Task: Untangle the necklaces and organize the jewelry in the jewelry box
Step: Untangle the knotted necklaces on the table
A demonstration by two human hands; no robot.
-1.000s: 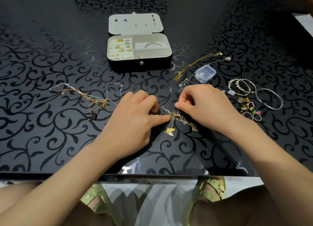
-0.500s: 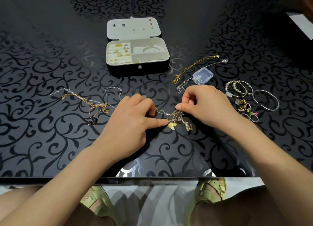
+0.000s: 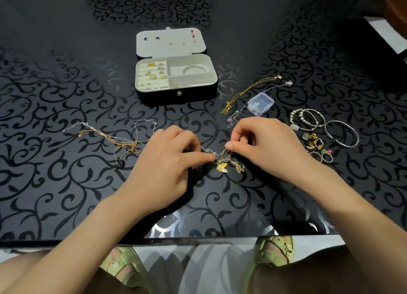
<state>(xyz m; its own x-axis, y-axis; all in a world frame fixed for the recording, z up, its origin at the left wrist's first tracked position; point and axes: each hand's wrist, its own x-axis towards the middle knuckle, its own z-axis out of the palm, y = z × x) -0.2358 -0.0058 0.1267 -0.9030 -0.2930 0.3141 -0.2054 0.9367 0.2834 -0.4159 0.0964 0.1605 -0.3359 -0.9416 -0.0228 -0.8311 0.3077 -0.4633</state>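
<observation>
The knotted clump of thin gold and silver chains with a yellow butterfly pendant [image 3: 226, 161] lies on the black patterned table [image 3: 66, 194] between the hands; the left hand [image 3: 163, 161] pinches its left strand; the right hand [image 3: 268, 146], nearer, pinches its top; the strand runs side to side.

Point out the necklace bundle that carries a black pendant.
The tangle lying left of the left hand; the held bundle has a yellow butterfly instead.

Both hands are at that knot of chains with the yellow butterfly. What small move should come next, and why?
Probably ease the hands slightly apart. The left hand and right hand each pinch the tangled chains, a silver strand runs between them, and the butterfly pendant lies at the knot, so gentle spreading may loosen it.
</observation>
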